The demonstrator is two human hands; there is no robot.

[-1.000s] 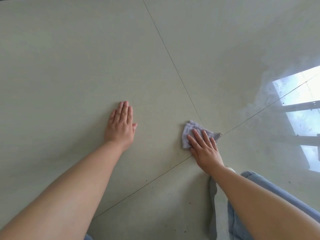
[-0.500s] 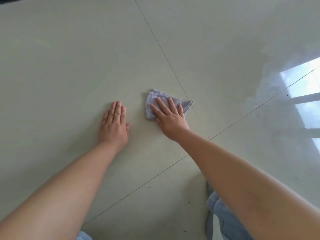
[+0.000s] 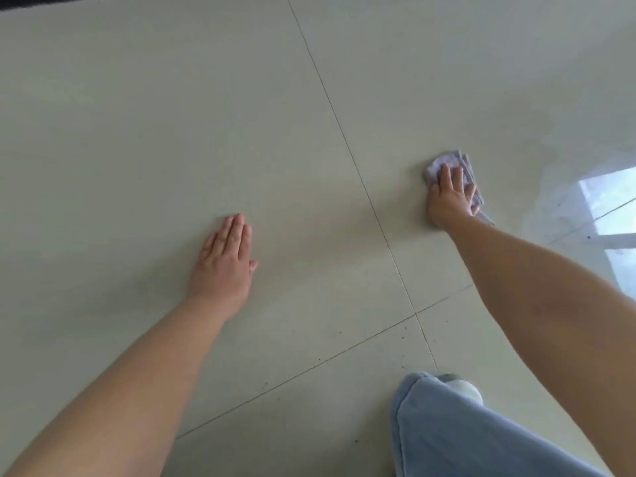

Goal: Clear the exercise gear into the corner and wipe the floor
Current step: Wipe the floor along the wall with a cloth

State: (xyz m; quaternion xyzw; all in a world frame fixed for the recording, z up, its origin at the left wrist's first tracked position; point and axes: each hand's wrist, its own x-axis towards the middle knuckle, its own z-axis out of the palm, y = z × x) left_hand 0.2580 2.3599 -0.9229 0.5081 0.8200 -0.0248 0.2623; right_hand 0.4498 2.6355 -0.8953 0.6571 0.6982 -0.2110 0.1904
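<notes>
We saw the left hand (image 3: pixel 223 266) laid flat on the pale tiled floor (image 3: pixel 137 149), palm down, fingers straight and close together, holding nothing. The right hand (image 3: pixel 451 194) was well apart from it, further away and to the right, on the other side of a grout line (image 3: pixel 347 149) that ran from far to near between the two. That hand pressed down flat on a crumpled grey cloth (image 3: pixel 451 161), fingers spread over it rather than curled around it; folds of the cloth showed beyond the fingertips on the far side and along the hand's right edge. The cloth lay on the tile just left of a bright window reflection (image 3: pixel 605 201) at the right edge of the scene, where the floor looked glossy. A second grout line crossed the first in the near part of the floor, with small dark specks (image 3: pixel 402 339) scattered near the crossing. At the near right, a light blue trouser leg (image 3: pixel 447 432) came into view with a pale toe (image 3: pixel 464 389) showing past its hem. A dark strip (image 3: pixel 41 1) edged the far left corner.
</notes>
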